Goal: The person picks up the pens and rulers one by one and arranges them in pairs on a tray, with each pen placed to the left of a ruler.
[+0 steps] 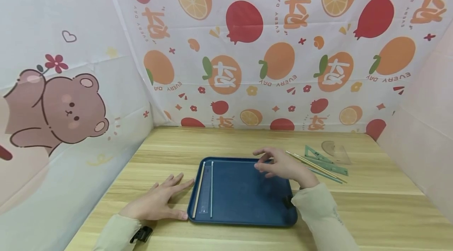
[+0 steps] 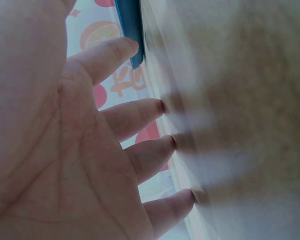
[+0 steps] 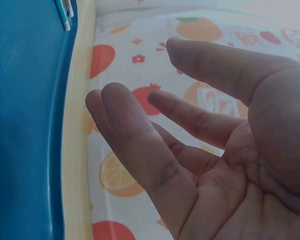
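A dark blue tray [image 1: 251, 196] lies on the wooden table. Along its left side sit a natural-wood pencil [image 1: 199, 190], a clear ruler [image 1: 205, 190] and a teal pencil [image 1: 212, 190], side by side. My left hand [image 1: 157, 200] is spread beside the tray's left edge, its fingertips [image 2: 175, 142] on the tabletop and its thumb close to the tray's near left corner. Over the tray's far right part hovers my right hand [image 1: 279, 163], fingers loosely bent and apart, with nothing between them. In the right wrist view the eraser ends of the pencils [image 3: 62, 16] show at the top left.
Right of the tray lie several loose pencils [image 1: 315, 165], a green ruler [image 1: 332, 166], a green set square [image 1: 315, 152], a clear protractor [image 1: 328, 147] and a clear triangle [image 1: 343, 154]. Printed cloth walls [image 1: 244, 101] enclose the table at the back and both sides.
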Demonstrator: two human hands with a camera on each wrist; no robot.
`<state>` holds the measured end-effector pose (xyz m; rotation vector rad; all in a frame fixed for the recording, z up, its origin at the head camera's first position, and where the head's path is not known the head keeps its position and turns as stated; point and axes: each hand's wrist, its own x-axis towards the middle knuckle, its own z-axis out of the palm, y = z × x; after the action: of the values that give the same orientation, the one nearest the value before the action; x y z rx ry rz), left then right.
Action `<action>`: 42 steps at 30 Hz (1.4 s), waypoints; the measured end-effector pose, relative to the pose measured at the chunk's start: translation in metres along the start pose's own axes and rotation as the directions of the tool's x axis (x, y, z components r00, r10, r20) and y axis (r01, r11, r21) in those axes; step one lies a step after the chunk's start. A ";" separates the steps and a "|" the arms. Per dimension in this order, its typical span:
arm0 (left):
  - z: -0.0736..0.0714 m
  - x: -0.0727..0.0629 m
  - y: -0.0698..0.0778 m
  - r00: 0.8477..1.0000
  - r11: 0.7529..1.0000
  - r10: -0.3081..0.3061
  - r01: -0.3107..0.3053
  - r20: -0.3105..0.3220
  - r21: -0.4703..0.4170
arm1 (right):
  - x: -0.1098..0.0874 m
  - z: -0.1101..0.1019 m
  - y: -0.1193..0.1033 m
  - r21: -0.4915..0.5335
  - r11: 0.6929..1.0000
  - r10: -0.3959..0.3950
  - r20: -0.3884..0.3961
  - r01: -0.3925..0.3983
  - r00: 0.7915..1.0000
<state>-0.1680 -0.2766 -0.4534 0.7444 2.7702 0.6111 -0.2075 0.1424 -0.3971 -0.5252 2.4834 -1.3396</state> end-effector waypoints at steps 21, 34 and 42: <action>0.000 0.000 0.000 1.000 1.000 -0.016 0.016 0.004 0.001 | -0.009 -0.036 0.024 0.018 0.999 -0.029 -0.081 0.031 0.996; 0.000 0.001 0.001 1.000 1.000 -0.004 0.004 -0.004 0.002 | -0.022 -0.057 0.034 0.038 0.999 0.001 -0.136 0.005 0.991; 0.001 0.001 0.000 1.000 1.000 0.000 0.000 -0.006 0.005 | -0.030 -0.066 0.040 0.075 0.997 0.023 -0.171 -0.010 0.985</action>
<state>-0.1691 -0.2758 -0.4543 0.7452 2.7782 0.6077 -0.2141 0.2246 -0.3933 -0.3866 2.5538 -1.5235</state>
